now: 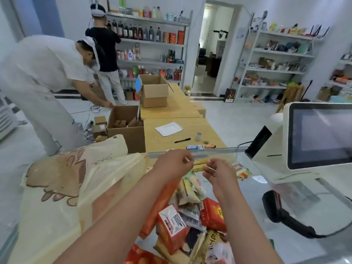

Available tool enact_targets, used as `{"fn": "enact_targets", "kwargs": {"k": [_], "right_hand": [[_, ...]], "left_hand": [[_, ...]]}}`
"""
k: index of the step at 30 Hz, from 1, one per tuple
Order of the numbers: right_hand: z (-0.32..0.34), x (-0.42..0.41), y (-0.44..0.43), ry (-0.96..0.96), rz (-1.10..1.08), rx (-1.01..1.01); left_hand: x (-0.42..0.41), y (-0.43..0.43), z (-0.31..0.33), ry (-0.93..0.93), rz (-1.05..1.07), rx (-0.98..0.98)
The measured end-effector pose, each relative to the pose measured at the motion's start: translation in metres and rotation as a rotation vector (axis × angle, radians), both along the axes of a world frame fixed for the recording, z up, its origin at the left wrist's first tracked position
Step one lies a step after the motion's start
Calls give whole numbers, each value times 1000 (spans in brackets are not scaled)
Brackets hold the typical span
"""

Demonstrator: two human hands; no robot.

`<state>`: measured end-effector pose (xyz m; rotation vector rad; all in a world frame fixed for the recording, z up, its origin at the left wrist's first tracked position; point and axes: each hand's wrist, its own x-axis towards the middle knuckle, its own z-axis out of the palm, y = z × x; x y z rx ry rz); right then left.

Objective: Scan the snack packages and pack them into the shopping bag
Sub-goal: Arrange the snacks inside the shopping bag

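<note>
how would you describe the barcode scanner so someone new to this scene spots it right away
Start at the big white checkout screen on the right of the glass counter. Just below it and nearer the camera, the barcode scanner lies on the glass, right of the snack pile. It is the only black, handle-shaped thing there, with a red face and a black cable trailing off to the right.

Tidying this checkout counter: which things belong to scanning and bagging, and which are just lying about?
Job: heap of snack packages; cream printed plastic shopping bag; black handheld scanner.
Lying about: black pen; white paper sheet; open cardboard box.
</note>
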<state>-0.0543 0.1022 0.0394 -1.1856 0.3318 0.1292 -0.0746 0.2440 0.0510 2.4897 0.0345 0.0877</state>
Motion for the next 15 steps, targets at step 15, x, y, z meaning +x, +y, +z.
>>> {"fn": "enact_targets", "kwargs": {"k": [15], "right_hand": [[-126, 168, -20, -618, 844, -1590]], "left_hand": [[69, -54, -44, 358, 272, 155]]}}
